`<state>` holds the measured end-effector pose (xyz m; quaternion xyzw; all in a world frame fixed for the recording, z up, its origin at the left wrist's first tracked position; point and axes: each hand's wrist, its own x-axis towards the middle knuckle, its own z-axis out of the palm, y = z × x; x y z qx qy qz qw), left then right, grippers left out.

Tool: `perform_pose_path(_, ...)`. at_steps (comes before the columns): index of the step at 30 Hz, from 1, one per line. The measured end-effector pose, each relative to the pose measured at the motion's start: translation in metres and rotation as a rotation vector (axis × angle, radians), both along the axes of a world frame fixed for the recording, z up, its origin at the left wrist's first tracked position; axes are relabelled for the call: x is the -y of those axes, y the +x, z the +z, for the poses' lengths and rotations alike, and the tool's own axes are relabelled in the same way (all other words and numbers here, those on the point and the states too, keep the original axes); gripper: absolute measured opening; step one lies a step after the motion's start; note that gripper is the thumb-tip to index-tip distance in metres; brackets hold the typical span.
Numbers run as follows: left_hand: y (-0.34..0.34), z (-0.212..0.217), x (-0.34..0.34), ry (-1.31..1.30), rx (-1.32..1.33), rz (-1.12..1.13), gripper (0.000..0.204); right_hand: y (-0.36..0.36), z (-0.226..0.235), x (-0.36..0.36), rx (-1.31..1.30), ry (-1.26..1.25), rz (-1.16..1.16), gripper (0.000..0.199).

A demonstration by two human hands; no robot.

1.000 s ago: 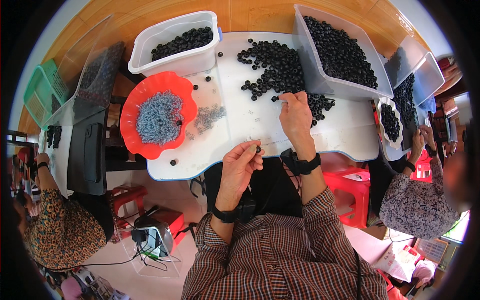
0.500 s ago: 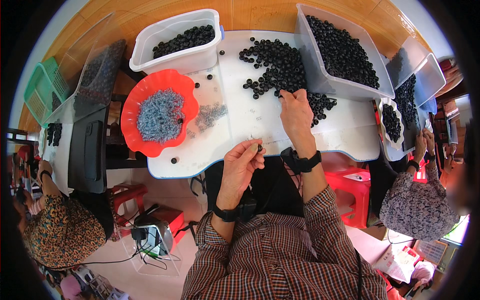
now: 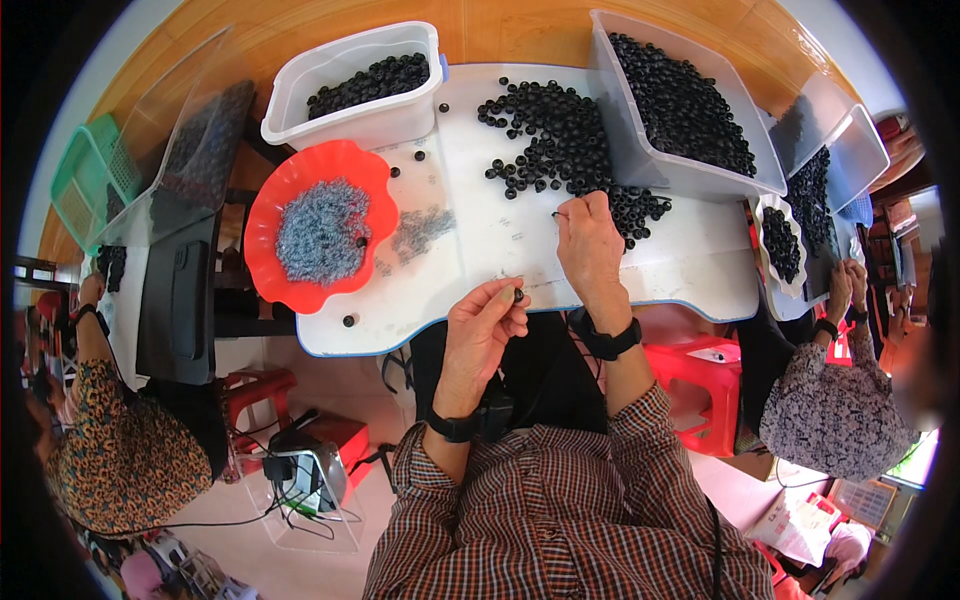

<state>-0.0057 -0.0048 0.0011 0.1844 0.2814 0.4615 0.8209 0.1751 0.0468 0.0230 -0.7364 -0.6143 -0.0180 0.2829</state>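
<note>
The left hand (image 3: 482,335) pinches a round black piece (image 3: 518,296) mid-frame; the right hand (image 3: 592,242), pinching a mostly hidden second piece (image 3: 556,214), is nearer the black pile (image 3: 556,135), upper centre.

A wood-toned wall (image 3: 520,35) runs behind the worktop (image 3: 490,235). At the left, a green basket (image 3: 90,150) stands behind a clear tub (image 3: 170,100), and a dark, phone-shaped object (image 3: 186,300) lies on a black panel (image 3: 165,352). Near that panel sits a co-worker in a leopard-patterned top (image 3: 130,460). A red stool (image 3: 258,388) stands beside a red box (image 3: 352,445); black cables (image 3: 292,500) trail around a clear container (image 3: 325,538) on the pale pink floor (image 3: 385,520). Another red stool (image 3: 722,400) stands at right, near a co-worker in a grey mottled top (image 3: 835,425). Below that person lies a white-and-red printed bag (image 3: 790,525).
</note>
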Motion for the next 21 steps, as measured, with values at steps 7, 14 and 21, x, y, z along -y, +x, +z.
perform_pose_path(7,0.003,0.000,0.000,-0.007,-0.034,0.000,0.021,0.001,-0.002,0.000,-0.021,0.005,-0.006,0.006)
perform_pose_path(14,0.001,0.000,0.001,0.014,0.007,-0.017,0.022,0.001,-0.003,0.002,-0.031,0.012,0.015,0.007)
perform_pose_path(21,0.006,0.005,0.000,0.058,-0.050,0.041,0.026,-0.021,0.019,0.045,-0.181,-0.015,0.272,0.011)
